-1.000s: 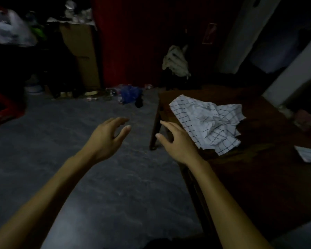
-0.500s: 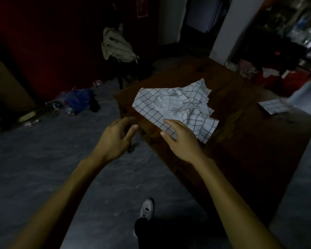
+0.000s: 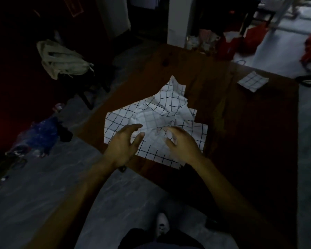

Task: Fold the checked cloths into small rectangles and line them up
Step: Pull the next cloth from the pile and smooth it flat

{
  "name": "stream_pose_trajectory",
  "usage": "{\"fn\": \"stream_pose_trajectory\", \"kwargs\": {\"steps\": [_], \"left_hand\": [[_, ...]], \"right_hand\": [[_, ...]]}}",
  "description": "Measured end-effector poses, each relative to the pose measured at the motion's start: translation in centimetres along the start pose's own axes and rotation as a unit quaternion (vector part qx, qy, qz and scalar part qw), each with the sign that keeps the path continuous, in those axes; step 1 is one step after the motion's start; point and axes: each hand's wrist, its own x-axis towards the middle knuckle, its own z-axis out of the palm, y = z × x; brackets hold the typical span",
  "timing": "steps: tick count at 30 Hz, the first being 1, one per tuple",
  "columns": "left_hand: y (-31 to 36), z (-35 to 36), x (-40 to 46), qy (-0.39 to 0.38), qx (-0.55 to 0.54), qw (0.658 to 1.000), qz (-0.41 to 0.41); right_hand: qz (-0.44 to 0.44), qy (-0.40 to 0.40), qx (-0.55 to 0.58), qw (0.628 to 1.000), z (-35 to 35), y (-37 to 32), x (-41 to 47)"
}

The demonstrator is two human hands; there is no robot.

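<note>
Dim room, dark wooden desk (image 3: pixel 241 123); crumpled checked cloth (image 3: pixel 156 115) judged light, limp. Left hand (image 3: pixel 122 144) and right hand (image 3: pixel 183 144) spread over it, nothing pinched; corners best gripped.

Single head cam, wide-angle, looking forward and steeply down from standing height. Table (image 3: pixel 241 141) fills centre-right, its near-left corner closest to the lens; floor (image 3: pixel 43 194) on the left. Forearms enter from the bottom edge. No second view to overlap.
</note>
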Motion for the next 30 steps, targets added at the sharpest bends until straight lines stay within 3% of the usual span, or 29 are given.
{"fn": "stream_pose_trajectory", "kwargs": {"steps": [8, 12, 18, 25, 30], "left_hand": [[-5.5, 5.2, 7.5, -0.094, -0.014, 0.994, 0.048], [-9.3, 7.9, 10.7, -0.193, 0.045, 0.977, 0.085], [-10.9, 11.3, 14.5, -0.268, 0.072, 0.953, 0.121], [-8.2, 12.1, 16.5, -0.231, 0.020, 0.960, 0.156], [-2.4, 10.8, 17.9, -0.182, -0.045, 0.957, 0.221]], "right_hand": [[0.105, -0.008, -0.030, 0.994, 3.2, 2.2, 3.6], [0.162, 0.022, -0.042, 0.986, 4.4, 1.9, 4.4], [0.214, 0.083, -0.032, 0.973, 5.5, 2.3, 5.0], [0.244, 0.127, -0.023, 0.961, 4.8, 2.1, 4.4], [0.245, 0.204, 0.016, 0.948, 2.3, 0.8, 3.7]]}}
